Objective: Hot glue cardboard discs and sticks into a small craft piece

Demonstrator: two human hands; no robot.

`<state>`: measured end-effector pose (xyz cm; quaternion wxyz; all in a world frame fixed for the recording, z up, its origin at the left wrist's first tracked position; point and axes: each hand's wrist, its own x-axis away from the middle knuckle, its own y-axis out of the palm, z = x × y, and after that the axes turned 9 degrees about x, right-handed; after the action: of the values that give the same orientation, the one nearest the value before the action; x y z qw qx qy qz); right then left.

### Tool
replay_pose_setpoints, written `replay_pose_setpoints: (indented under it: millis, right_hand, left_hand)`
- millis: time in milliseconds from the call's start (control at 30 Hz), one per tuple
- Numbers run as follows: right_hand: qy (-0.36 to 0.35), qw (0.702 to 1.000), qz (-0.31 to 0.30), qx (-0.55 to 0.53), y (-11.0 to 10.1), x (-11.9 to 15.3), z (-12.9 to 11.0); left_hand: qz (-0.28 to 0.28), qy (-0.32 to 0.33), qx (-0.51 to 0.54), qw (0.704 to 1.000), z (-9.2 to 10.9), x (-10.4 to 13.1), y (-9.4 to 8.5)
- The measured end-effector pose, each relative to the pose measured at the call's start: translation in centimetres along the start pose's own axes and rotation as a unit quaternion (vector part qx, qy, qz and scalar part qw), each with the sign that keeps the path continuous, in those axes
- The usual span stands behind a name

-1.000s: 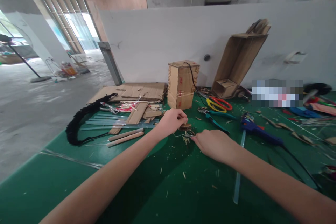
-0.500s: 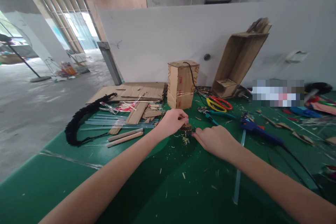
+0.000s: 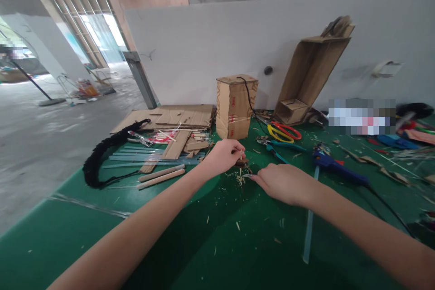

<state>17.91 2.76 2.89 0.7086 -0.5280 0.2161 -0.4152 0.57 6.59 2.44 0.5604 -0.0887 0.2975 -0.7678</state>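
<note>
My left hand pinches a thin wooden stick that stands nearly upright, its lower end at a small heap of pale shavings. A small brown piece, perhaps cardboard, lies just behind the stick. To the right, my right hand is closed on a small blade, whose tip points left toward the stick's lower end. The blade's handle is hidden in the fingers. Between blade and stick I cannot tell whether there is contact.
A cardboard box stands behind my hands. Right of it lie scissors, teal-handled pliers and a blue glue gun with its cord. Leftward are glue sticks, cardboard scraps, wooden rods and a black fuzzy strip.
My right hand has shifted slightly right and down, and the blade now shows more clearly. My left hand stays almost in place, with the stick's lower end now visible.
</note>
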Motion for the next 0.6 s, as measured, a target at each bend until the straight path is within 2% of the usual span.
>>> replay_pose_setpoints:
  millis: [133, 233, 333, 600]
  right_hand:
    - [0.018, 0.995, 0.079, 0.057, 0.9, -0.3, 0.1]
    - [0.023, 0.993, 0.092, 0.064, 1.5, -0.4, -0.3]
    - [0.035, 0.996, 0.062, 0.045, 1.4, -0.3, -0.7]
    - [0.007, 0.999, -0.033, -0.043, 0.5, 0.3, -0.2]
  left_hand:
    - [-0.006, -0.001, 0.004, 1.000, 0.0, 0.0, -0.1]
    - [-0.014, -0.002, 0.010, 1.000, -0.1, 0.0, 0.0]
    - [-0.016, -0.004, 0.012, 1.000, -0.2, 0.0, 0.1]
    - [-0.026, -0.009, 0.014, 1.000, -0.1, 0.0, 0.0]
